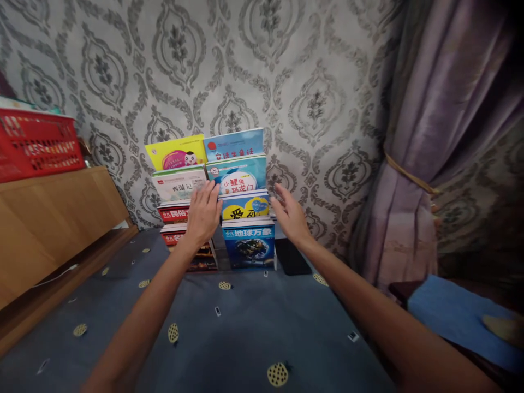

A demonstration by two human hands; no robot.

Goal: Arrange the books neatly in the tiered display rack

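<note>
Children's books stand upright in tiered rows in two columns. My left hand [203,213] lies between the columns, fingers stretched forward beside the left edge of the teal book [237,177] and in front of the white book [174,185]. To the right of the right column, my right hand [291,217] is held with fingers apart, near the edge of the yellow and blue book [245,206]. Whether either hand touches a book, I cannot tell. The blue book with a globe [249,248] stands at the front right; a red-topped book [172,237] at the front left is partly hidden by my left arm.
A black phone-like slab [293,257] lies right of the books on the dark patterned cloth [245,327]. Behind is the patterned wall [319,98]. A red basket [39,144] sits on a wooden cabinet [61,218] at left. A tied curtain [413,180] hangs at right.
</note>
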